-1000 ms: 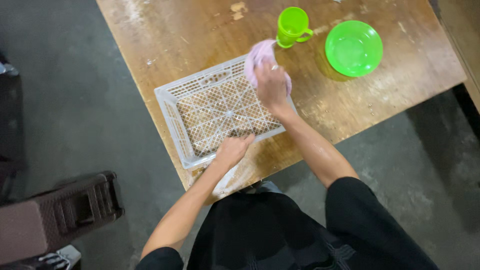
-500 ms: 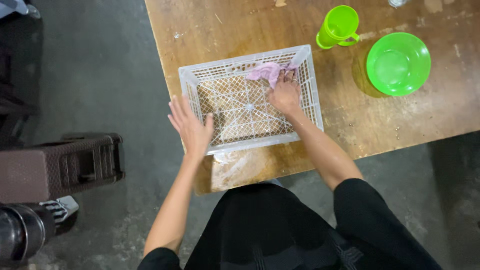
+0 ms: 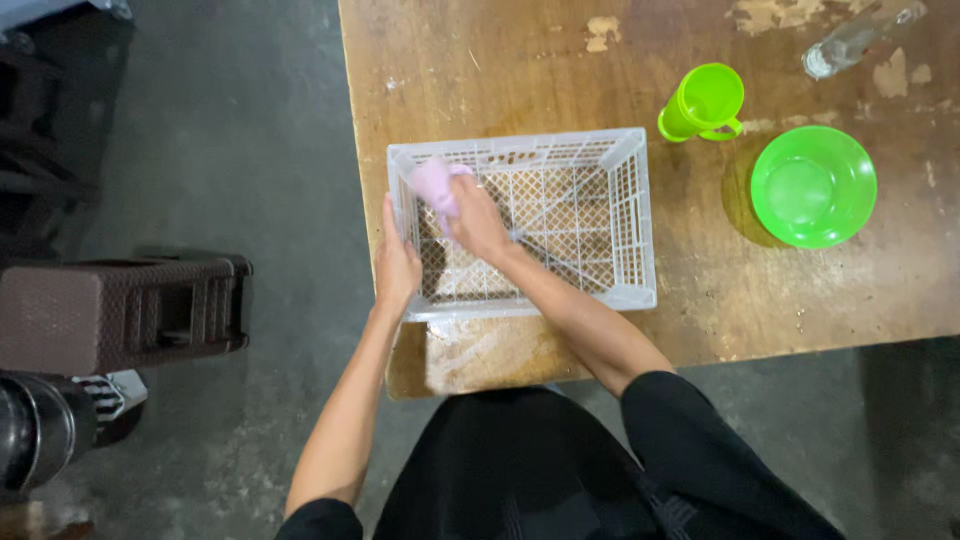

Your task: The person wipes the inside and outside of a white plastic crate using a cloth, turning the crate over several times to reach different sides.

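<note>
White lattice crate resting flat near the 7 o'clock corner of the worn wooden surface, open side up, long side running 9 to 3 o'clock. Left hand pressed against the crate's outer wall at its 9 o'clock end, fingers together and pointing toward 12 o'clock, thumb toward the crate's near corner. Right hand inside the crate at its 10 o'clock corner, fingers curled and pinching a bunched pink cloth, cloth touching the inner wall and floor there. Right forearm crossing the crate's near rim from 5 o'clock.

Green mug standing upright just beyond the crate's 1 o'clock corner, handle toward 4 o'clock, apart from the crate. Green bowl open side up at 3 o'clock of the crate, near the mug but not touching it. Clear bottle lying on its side at the far 1 o'clock edge of the surface, well apart from the rest. Pale scuffed patch on the surface just below the crate at 6 o'clock. Brown woven stool on the grey floor at 9 o'clock, well apart from the surface.
</note>
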